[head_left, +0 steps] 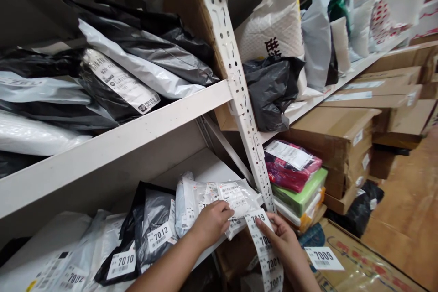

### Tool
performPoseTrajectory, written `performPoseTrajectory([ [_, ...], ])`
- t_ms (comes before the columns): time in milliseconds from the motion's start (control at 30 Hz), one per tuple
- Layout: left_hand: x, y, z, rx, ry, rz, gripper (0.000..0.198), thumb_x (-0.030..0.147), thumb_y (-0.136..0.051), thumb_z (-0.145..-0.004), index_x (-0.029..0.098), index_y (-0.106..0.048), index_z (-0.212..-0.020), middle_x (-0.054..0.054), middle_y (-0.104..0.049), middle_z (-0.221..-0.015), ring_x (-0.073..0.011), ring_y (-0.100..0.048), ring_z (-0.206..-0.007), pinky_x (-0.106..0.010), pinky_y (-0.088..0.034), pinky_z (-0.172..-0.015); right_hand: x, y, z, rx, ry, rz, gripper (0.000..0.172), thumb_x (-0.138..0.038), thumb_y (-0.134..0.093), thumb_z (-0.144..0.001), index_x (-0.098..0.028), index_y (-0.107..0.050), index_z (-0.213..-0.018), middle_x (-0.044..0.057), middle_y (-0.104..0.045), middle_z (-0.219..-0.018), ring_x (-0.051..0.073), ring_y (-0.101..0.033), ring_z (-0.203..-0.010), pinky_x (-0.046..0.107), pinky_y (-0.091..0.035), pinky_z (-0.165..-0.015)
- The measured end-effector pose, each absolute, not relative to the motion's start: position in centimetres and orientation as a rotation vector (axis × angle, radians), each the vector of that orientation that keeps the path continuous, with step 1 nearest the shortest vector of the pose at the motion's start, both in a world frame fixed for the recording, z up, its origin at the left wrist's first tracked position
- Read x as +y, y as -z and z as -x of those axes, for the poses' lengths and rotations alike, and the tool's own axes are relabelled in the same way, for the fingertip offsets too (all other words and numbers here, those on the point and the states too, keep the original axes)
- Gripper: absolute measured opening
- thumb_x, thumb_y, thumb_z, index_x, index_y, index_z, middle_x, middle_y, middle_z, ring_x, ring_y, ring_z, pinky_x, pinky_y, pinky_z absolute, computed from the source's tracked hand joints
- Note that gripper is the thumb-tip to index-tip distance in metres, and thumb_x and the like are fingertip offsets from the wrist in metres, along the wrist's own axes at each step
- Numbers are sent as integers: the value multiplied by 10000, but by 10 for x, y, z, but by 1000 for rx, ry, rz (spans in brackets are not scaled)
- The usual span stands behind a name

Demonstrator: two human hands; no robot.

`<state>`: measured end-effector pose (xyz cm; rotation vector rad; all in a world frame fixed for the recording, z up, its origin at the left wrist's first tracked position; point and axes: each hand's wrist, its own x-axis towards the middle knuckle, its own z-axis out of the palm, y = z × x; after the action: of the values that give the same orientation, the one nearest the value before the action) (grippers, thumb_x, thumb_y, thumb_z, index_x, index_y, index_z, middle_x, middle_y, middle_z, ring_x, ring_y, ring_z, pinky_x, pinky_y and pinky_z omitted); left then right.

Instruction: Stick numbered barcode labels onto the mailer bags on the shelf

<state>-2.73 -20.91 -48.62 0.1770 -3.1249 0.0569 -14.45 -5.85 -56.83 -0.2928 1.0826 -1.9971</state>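
My left hand (212,221) has its fingers curled against a white plastic parcel (251,191) on the lower shelf; the fingers are closed at the edge of its printed label. My right hand (284,239) pinches a long strip of number labels (258,230) between thumb and fingers. The top label reads 7019, and the strip hangs down past the shelf edge. Just left of my left hand, a grey-black parcel (155,210) bears the label 7012 (160,236). Beside it a black parcel (102,276) carries the label 7010 (121,263).
A white perforated metal post (236,77) rises between the shelf bays. Black and white mailer bags (153,50) fill the upper shelf (119,146). On the right are stacked cardboard boxes (328,132), a pink parcel (290,169) and a carton (362,255) with label 7009 (323,258).
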Motion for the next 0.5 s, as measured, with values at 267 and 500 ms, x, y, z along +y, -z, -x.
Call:
performPoseTrajectory([
  [267, -208, 486, 29, -3139, -151, -189, 241, 135, -507, -815, 204, -620, -1017, -69, -657, -1052, -207, -613, -970, -323, -529, -851, -59, 572, 144, 1100, 1997, 286, 496, -524, -825, -484, -188, -627, -789, 55, -725, -706, 246, -664, -674, 306, -495, -546],
  [500, -195, 482, 31, -3081, -462, -89, 227, 107, -448, -861, 166, -613, -1005, -95, -695, -1039, -228, -652, -932, -339, -567, -777, -65, 581, 141, 1112, 2049, 256, 470, -527, -810, -517, -188, -627, -787, 28, -713, -703, 225, -658, -711, 307, -513, -636],
])
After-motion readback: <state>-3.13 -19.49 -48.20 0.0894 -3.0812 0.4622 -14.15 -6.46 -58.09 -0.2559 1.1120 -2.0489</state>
